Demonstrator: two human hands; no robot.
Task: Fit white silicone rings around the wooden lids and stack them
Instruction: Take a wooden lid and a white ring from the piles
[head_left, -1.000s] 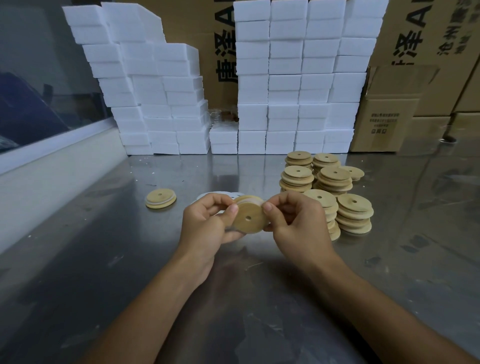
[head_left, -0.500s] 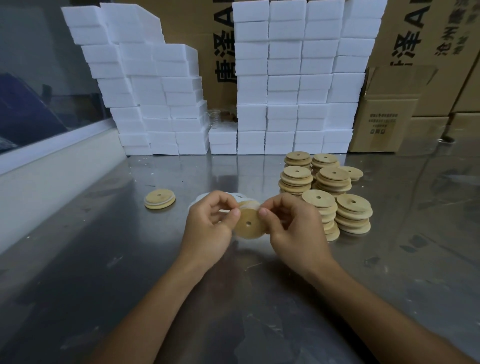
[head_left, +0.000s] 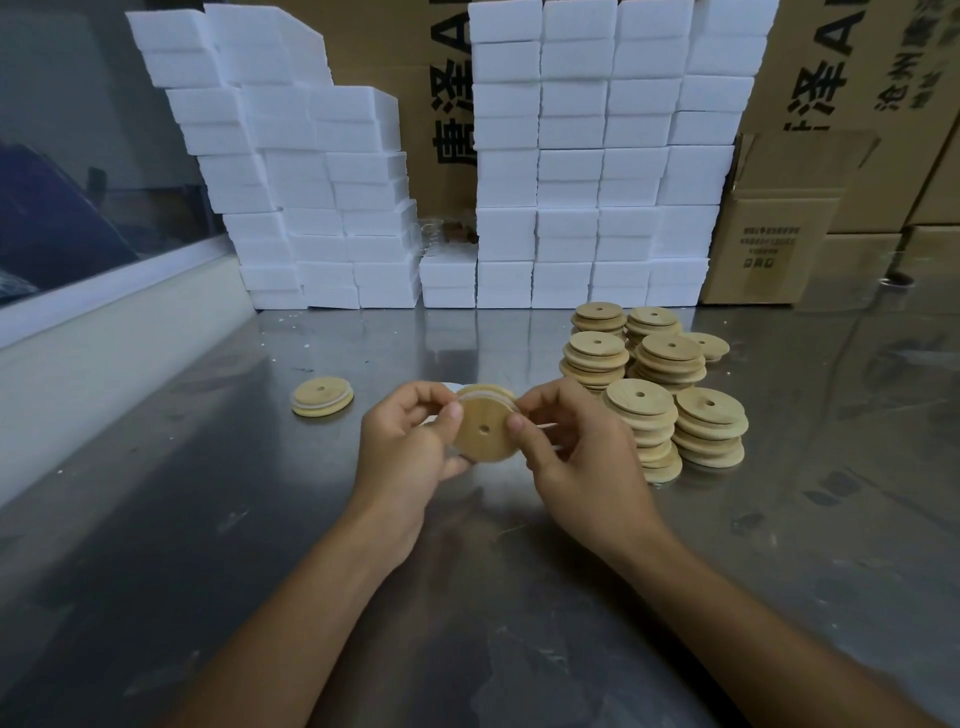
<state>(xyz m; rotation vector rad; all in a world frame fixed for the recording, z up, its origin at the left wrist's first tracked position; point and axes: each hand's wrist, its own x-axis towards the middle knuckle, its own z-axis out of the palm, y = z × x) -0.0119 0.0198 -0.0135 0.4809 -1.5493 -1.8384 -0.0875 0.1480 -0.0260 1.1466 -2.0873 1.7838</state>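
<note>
Both hands — left hand (head_left: 402, 447) and right hand (head_left: 576, 457) — pinched the upright wooden lid (head_left: 485, 431), a white silicone ring (head_left: 485, 397) seated along its top edge.

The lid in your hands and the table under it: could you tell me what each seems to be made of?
The lid looks like pale unfinished wood or bamboo: matte tan face, faint grain, a drilled centre hole. The white band round its edge seems soft silicone or rubber, though it is partly hidden. The table appears to be brushed stainless steel: grey, scuffed, with blurred reflections.
</note>
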